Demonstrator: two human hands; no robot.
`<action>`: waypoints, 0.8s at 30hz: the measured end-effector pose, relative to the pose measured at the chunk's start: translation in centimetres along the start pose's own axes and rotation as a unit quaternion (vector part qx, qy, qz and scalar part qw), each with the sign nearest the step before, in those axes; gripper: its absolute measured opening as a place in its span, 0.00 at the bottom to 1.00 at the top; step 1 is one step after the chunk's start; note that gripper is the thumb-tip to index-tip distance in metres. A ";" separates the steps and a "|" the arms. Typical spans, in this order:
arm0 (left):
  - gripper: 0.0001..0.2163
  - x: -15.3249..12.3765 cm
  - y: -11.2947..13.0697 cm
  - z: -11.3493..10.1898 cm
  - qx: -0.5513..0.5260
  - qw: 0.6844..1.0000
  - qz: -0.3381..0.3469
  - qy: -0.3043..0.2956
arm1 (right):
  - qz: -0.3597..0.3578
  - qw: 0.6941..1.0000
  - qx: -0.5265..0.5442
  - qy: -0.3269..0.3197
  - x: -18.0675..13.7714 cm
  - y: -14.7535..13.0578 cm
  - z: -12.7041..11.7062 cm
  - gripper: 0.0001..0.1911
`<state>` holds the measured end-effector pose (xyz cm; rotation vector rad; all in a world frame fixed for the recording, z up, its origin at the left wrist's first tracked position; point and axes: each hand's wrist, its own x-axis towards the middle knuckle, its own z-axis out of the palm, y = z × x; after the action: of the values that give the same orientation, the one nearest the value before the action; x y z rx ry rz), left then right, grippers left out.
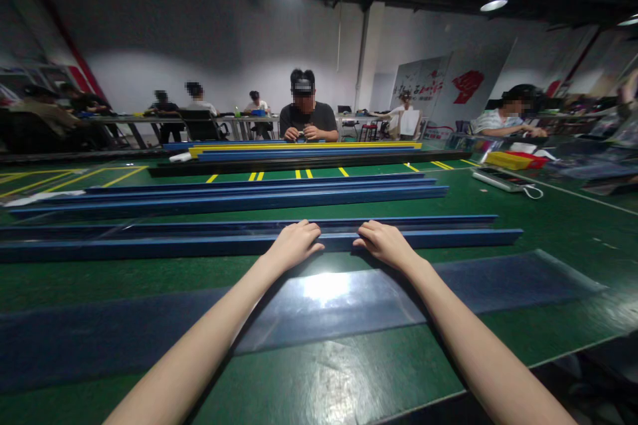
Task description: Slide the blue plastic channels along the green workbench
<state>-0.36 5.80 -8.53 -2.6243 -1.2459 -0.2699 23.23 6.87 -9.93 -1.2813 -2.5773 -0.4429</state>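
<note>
A long blue channel strip [438,239] lies crosswise on the green table, its raised edge facing me. My left hand [295,244] is closed over this edge near the middle of the strip, the thumb on the near side. A short way along, my right hand [385,242] grips the same edge, its fingertips partly hidden behind it. Closer to me, a long clear plastic sleeve [503,279] is spread flat on the table beneath my forearms, with light glaring off its middle.
Beyond lie more blue strips [249,200], a black strip [359,161] and a yellow strip [309,146]. A white power bank [503,180] with a cable rests on the green table [309,378] at right. Across it sits a person [309,121] in a dark shirt.
</note>
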 end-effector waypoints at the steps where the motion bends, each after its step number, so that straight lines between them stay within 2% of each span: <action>1: 0.11 0.0 0.0 0.1 -0.004 1.000 0.002 0.001 | 0.001 1.000 0.001 0.000 0.0 0.0 0.0 0.15; 12: 0.10 0.0 -0.3 0.5 -0.018 1.000 -0.001 0.008 | 0.012 0.997 0.070 -0.005 -0.1 -0.3 -0.4 0.16; 24: 0.11 0.0 -0.2 0.5 -0.023 1.000 -0.016 -0.004 | 0.012 0.997 0.072 -0.016 -0.1 -0.4 -0.4 0.18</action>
<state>-0.48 6.12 -8.97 -2.6480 -1.3007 -0.2958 22.99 6.48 -9.68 -1.2779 -2.5633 -0.2302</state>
